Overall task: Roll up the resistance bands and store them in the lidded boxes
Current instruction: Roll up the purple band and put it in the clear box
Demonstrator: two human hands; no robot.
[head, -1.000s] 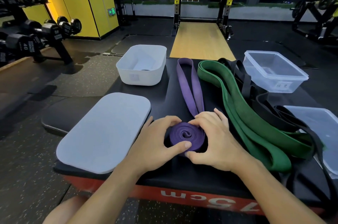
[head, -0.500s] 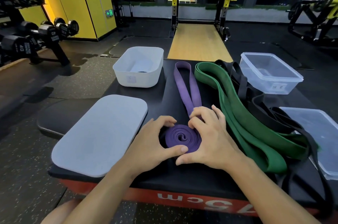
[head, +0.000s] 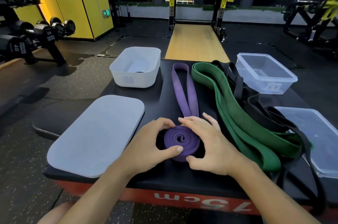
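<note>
A purple resistance band (head: pixel 183 86) lies on the black plyo box (head: pixel 161 95), its near end wound into a coil (head: pixel 181 143). My left hand (head: pixel 144 146) curls round the coil's left side with the thumb on its front. My right hand (head: pixel 210 143) curls over the coil's top and right side. A green band (head: pixel 236 114) and black bands (head: pixel 256 106) lie loose to the right. A white box (head: pixel 135 70) stands open at the back left, its grey lid (head: pixel 97 135) flat beside my left hand.
A clear plastic box (head: pixel 265 73) stands at the back right, with a clear lid (head: pixel 318 139) at the right edge. A dumbbell rack (head: pixel 31 35) stands at the left on the gym floor. A squat rack (head: pixel 197 4) is straight ahead.
The coil has rolled a little farther along the band and grown slightly. Both hands moved with it, keeping their grip.
</note>
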